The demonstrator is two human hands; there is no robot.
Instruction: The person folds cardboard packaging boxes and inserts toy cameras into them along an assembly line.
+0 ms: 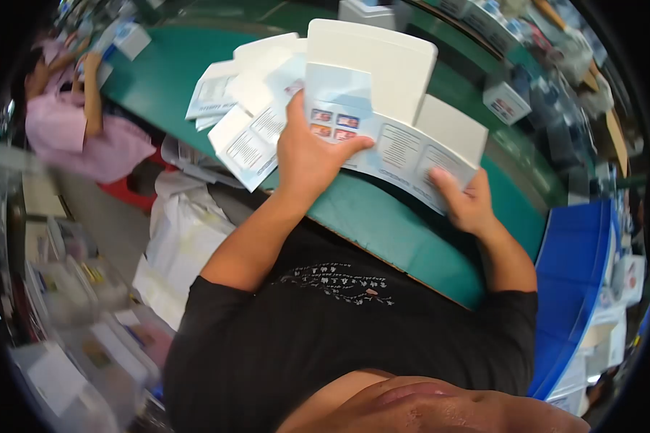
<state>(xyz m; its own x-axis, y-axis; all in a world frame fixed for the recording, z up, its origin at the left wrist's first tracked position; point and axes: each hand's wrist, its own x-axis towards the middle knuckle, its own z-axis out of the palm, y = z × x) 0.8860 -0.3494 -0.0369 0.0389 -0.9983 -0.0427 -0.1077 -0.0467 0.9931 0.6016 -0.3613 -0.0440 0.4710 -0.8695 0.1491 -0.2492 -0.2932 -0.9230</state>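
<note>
A flattened printed carton [401, 148], white inside with pale blue panels and small coloured pictures, is held above the green table between both hands. My left hand [314, 148] grips its left part, thumb across the printed face and fingers behind. My right hand [469, 198] pinches the lower right corner, thumb in front. The carton's large white flap [372, 65] stands up at the top and its lower edge bows. Left of my left hand, several more flat cartons [249, 148] lie fanned out on the table, partly overlapping.
The green table [170, 68] runs across in front of me. A blue bin [574, 267] stands at the right. A folded white box [507, 99] sits at the far right. A person in pink [79, 137] works at the left. Plastic containers [68, 289] are at lower left.
</note>
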